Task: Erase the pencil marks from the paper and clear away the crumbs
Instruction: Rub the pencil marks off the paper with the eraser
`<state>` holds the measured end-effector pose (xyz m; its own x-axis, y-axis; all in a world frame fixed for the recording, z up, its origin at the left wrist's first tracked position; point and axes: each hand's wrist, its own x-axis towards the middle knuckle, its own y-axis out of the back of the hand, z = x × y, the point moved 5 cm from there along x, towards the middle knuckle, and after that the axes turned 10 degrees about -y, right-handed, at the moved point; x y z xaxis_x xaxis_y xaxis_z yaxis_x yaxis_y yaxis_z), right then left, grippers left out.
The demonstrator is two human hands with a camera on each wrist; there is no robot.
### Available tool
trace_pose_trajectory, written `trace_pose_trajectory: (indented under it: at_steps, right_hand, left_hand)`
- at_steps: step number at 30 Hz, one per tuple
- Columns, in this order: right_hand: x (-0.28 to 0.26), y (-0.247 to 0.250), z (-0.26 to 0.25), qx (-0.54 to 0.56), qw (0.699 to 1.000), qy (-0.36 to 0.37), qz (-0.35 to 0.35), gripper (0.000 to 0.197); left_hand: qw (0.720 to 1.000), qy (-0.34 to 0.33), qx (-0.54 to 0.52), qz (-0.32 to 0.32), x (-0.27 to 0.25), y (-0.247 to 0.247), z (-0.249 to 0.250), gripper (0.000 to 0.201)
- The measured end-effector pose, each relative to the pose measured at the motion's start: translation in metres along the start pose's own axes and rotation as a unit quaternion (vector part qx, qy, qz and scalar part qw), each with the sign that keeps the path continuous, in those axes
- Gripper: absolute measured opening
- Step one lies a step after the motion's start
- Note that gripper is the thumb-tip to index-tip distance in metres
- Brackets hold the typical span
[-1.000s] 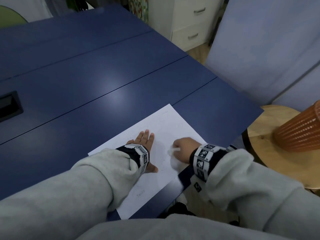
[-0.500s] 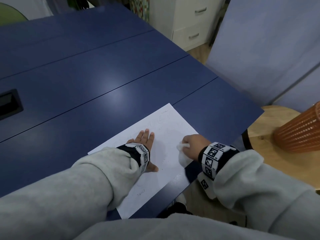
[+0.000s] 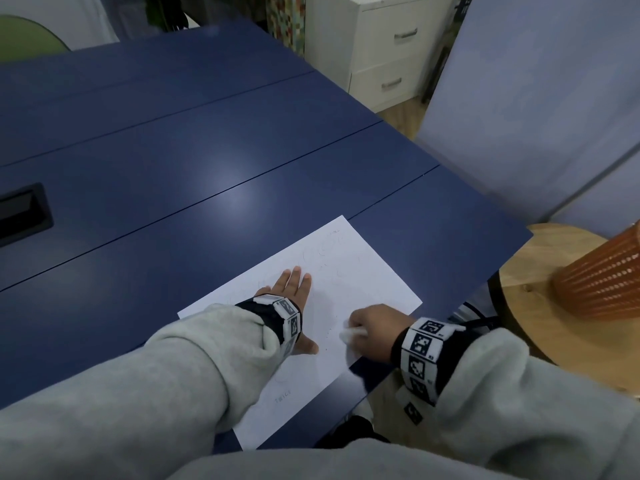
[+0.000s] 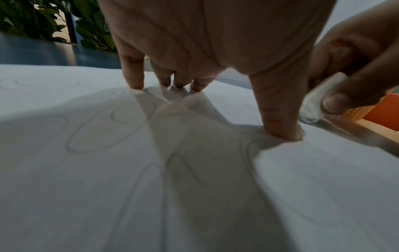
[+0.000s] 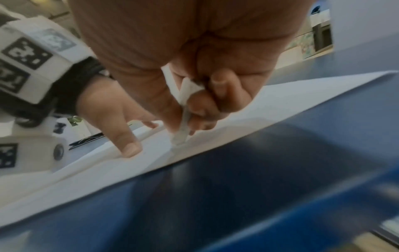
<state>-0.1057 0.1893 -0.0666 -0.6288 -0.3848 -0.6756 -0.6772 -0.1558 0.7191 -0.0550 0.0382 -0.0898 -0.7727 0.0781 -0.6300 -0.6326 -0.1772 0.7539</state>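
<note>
Right grip: a small white eraser (image 3: 350, 332) is pinched between the curled thumb and fingers of the right hand (image 3: 375, 329), its lower end pressed onto the paper (image 3: 363, 271) close to that sheet's near-right edge.
Left grip: released; the left hand (image 3: 289, 292) is laid flat on the paper, the fingers (image 4: 131, 71) straight and spread, the tips and thumb pressed down to pin the sheet.
Arm pose: both forearms are reached forward from the lower edge of the head view, in grey fleece sleeves, with black-and-white patterned bands worn at the wrists.
Paper: a thin white rectangular sheet is set at an angle on the near-right corner of the desk (image 3: 173, 168); faint looping pencil marks (image 4: 112, 126) are seen under and around the left hand.
Eraser: a pale, rounded, matte block, greyed at the working tip.
Desk: smooth dark blue panels with straight seams and a soft sheen.
Crumbs: small dark specks (image 3: 329, 336) are scattered on the paper between the two hands.
</note>
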Motion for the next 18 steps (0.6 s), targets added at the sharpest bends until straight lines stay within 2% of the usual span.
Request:
trace_pose_trajectory:
  at_steps: [2,5,7,12,18]
  right_hand:
    - [0.0,0.001,-0.002,-0.008,1.0,0.006,0.001,0.014]
    - [0.019,0.022,0.014,0.057,0.997,-0.031,0.051,0.021]
    - [0.025,0.026,0.014,0.061,0.995,-0.037,0.074,0.024]
    - [0.007,0.006,-0.009,0.019,1.0,0.011,0.016,0.026]
    - [0.027,0.046,0.005,0.034,0.996,-0.049,0.068,0.032]
  left_hand:
    - [1.0,-0.001,0.001,-0.002,0.001,0.0,0.0,0.125]
    - [1.0,-0.001,0.003,-0.004,0.002,0.001,0.0,0.126]
    - [1.0,0.0,0.003,-0.005,0.002,0.0,0.0,0.126]
    - [1.0,-0.004,0.002,-0.006,0.003,-0.001,-0.002,0.126]
    - [1.0,-0.007,0.002,-0.002,0.003,-0.002,-0.001,0.126]
